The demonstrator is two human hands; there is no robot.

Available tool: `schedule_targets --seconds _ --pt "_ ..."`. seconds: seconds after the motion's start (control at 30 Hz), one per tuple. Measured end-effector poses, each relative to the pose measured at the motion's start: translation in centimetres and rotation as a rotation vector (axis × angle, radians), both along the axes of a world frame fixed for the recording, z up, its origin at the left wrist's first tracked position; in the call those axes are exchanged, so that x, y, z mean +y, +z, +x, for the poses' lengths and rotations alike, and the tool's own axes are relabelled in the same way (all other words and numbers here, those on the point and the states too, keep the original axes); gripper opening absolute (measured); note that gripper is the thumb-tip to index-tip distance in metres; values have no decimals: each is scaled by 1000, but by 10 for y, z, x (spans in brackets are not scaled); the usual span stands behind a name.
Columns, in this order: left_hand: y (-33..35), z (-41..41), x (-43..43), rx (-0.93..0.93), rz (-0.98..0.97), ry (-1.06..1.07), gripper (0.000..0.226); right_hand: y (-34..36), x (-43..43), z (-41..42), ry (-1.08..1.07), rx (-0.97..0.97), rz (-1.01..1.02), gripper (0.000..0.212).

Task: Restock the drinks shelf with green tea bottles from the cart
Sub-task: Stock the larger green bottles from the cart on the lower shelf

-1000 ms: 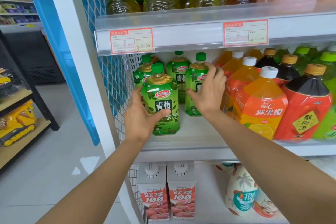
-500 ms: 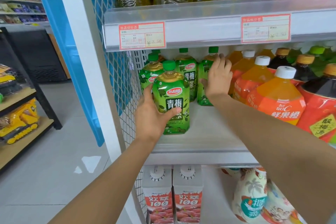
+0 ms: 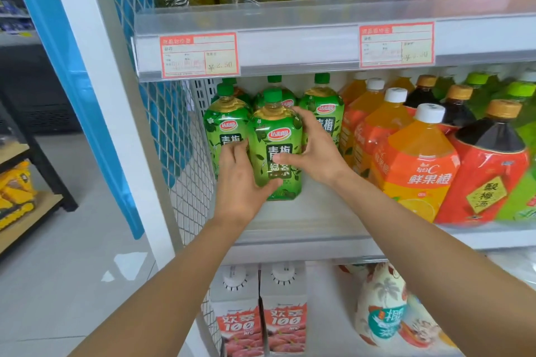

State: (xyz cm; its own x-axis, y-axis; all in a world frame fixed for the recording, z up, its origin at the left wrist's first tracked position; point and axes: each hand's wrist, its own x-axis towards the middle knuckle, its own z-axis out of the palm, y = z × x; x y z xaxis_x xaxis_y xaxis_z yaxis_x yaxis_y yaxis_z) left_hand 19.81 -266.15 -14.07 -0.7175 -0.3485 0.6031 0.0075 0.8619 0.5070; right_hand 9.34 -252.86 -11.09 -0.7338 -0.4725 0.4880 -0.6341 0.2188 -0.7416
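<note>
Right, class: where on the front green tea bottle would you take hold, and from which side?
Its wide labelled body, below the sloping shoulder, from the open shelf front. The front green tea bottle stands upright, other bottles crowd behind it, and the upper shelf hangs over the cap.

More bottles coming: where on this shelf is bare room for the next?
Bare shelf shows between the held green tea bottle and the orange juice bottles, and along the front lip. Behind, rear green tea bottles stand packed; the right side is crowded.
</note>
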Motion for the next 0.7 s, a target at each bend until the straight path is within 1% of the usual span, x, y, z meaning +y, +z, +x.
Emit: schedule_targets --seconds 0.1,0.23,0.33,0.4,0.47,0.53,0.6,0.63,0.7 --pt "-7 2 -5 -41 -134 78 96 7 -2 -6 -80 -12 35 102" --pt "-13 4 -12 -171 -134 48 96 12 -10 -15 -140 -56 80 107" --pt "-9 10 -4 -194 -99 29 87 11 -11 -10 -184 -31 118 109" --pt "-3 15 8 -164 -75 21 79 9 -2 4 -219 39 118 103" --pt "5 22 26 -22 -98 -7 62 10 18 27 -209 115 86 89" --pt "11 30 51 176 -114 -62 42 12 52 58 -140 136 36 66" --pt "14 37 83 330 -85 -155 24 12 99 95 -100 205 19 41" --pt "14 40 103 376 -70 -218 19 11 126 112 -109 240 31 31" --pt "11 41 148 417 -51 -384 13 11 186 140 -192 226 65 16"
